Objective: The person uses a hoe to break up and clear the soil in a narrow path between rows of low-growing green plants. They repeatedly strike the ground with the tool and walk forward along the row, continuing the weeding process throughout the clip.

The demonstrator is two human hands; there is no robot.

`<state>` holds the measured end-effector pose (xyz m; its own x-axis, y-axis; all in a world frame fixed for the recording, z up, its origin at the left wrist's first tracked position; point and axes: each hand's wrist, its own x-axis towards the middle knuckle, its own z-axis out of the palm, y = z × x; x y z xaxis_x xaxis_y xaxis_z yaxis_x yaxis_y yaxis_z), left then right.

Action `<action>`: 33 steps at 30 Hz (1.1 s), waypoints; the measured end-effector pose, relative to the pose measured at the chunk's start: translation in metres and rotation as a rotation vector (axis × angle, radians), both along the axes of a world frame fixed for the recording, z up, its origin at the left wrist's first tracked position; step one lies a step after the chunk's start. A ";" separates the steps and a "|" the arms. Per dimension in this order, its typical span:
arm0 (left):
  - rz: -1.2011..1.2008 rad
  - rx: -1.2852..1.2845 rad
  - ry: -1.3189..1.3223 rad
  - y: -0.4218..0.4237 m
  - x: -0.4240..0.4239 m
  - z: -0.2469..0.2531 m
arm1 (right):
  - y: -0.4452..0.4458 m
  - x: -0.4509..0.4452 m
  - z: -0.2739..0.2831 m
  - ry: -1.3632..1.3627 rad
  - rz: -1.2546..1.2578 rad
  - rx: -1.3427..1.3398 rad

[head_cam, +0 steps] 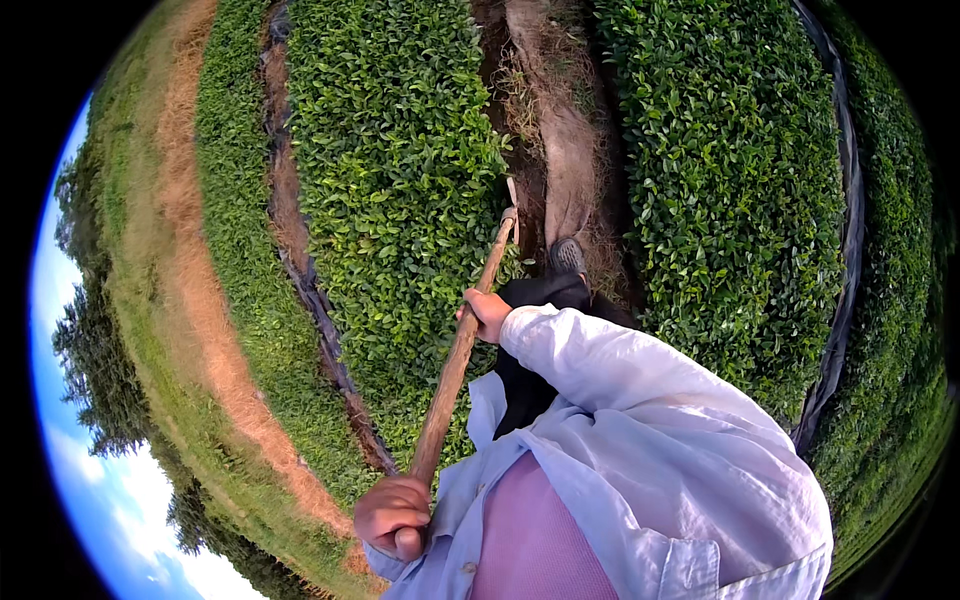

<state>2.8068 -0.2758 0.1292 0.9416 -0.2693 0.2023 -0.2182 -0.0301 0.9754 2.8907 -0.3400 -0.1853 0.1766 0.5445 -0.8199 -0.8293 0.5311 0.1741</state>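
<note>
A long-handled hoe (450,375) slants across the middle of the view, its rough wooden handle running from lower left to upper right. My left hand (395,517) is wrapped around the handle near its butt end, beside my open light-coloured shirt. Farther along, my right hand (487,315) grips the same handle, with that arm reaching across my body. The hoe's narrow metal head (514,196) appears almost edge-on at the side of a leafy hedge row (397,172). Whether the blade touches soil or leaves, I cannot tell.
A furrow with a ground-cover strip (566,165) and dry grass lies between the hedge row and another row (735,187) to the right. My shoe (568,256) is in this furrow. Dark sheeting (847,225) edges the far-right row. Trees (97,360) stand beyond the left field.
</note>
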 end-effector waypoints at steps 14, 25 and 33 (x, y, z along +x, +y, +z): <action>0.170 0.003 -0.034 -0.015 0.117 0.016 | -0.040 0.097 0.039 0.085 0.041 -0.211; -0.043 0.002 -0.199 -0.045 0.310 0.065 | -0.052 0.280 0.073 0.030 -0.027 -0.058; 0.234 -0.272 -0.251 -0.041 0.401 0.094 | -0.067 0.411 0.117 -0.087 0.016 -0.064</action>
